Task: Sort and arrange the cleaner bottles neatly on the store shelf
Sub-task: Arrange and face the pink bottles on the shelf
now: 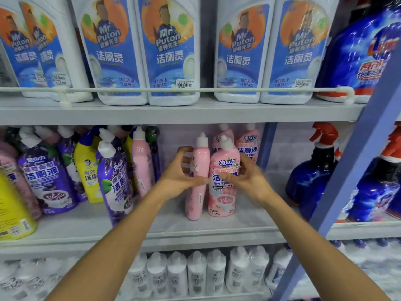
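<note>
On the middle shelf [169, 227] stand two pink cleaner bottles side by side. My left hand [181, 173] curls its fingers and thumb round the left pink bottle [196, 198], which is turned side-on. My right hand [249, 179] grips the right pink bottle [223, 192], whose label faces forward. Two more pink bottles [247, 146] stand behind them. To the left are purple bottles [115, 181], a yellow bottle [87, 168] and another pink bottle [142, 161], mixed together and some tilted.
White Mr Puton bottles [171, 51] line the top shelf behind a rail [195, 90]. Blue spray bottles with red triggers [312, 170] stand right of a blue upright post [358, 161]. Wrapped white bottles [195, 272] fill the lower shelf. A yellow bottle [13, 213] sits far left.
</note>
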Demonstrator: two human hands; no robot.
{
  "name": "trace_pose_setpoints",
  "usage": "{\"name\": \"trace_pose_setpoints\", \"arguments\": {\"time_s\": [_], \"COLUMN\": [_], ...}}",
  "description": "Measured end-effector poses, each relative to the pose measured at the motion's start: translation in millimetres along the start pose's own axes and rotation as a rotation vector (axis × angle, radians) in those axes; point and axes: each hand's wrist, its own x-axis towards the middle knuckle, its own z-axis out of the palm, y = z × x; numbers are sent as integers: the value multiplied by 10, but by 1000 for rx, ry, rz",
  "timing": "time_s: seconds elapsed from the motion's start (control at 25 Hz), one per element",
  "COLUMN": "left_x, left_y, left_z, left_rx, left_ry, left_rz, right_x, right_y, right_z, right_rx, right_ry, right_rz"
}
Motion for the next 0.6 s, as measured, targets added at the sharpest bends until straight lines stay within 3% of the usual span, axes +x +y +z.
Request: {"name": "trace_pose_setpoints", "arguments": {"time_s": [0.2, 0.4, 0.6], "left_x": [289, 406, 430], "left_y": [-12, -126, -78], "left_z": [720, 892, 988], "left_rx": [116, 159, 161], "left_ry": [238, 465, 521], "left_rz": [-53, -103, -104], "right_x": [14, -109, 96], "right_y": [252, 584, 673], "right_z": [-627, -521, -576], "right_rx": [23, -29, -24], "right_ry": [46, 196, 163], "right_rz": [75, 85, 147]}}
